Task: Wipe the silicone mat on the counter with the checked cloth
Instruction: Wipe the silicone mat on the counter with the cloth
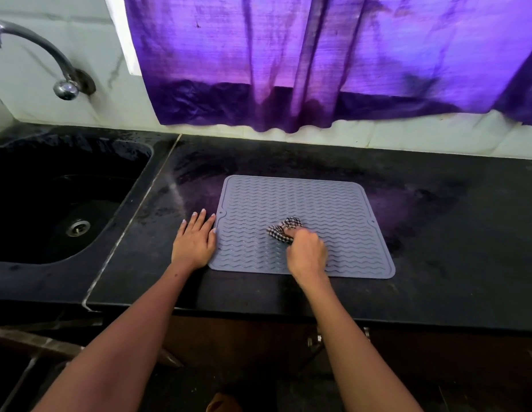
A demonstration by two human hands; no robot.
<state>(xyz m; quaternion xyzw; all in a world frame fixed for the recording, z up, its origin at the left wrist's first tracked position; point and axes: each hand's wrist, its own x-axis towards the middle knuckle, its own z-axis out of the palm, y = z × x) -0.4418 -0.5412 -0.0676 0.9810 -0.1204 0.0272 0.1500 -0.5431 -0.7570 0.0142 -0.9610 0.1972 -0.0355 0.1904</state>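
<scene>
A grey silicone mat point(324, 203) with wavy ridges lies flat on the black counter point(452, 248). My right hand point(308, 254) grips a bunched black-and-white checked cloth point(284, 230) and holds it down on the middle of the mat. Part of the cloth is hidden inside the fist. My left hand point(195, 240) lies flat on the counter with straight fingers, its edge against the mat's left side.
A black sink point(50, 197) with a metal drain sits to the left, under a curved metal tap point(35, 52). A purple curtain point(318, 60) hangs over the tiled wall behind the counter. The counter's front edge runs just below the mat.
</scene>
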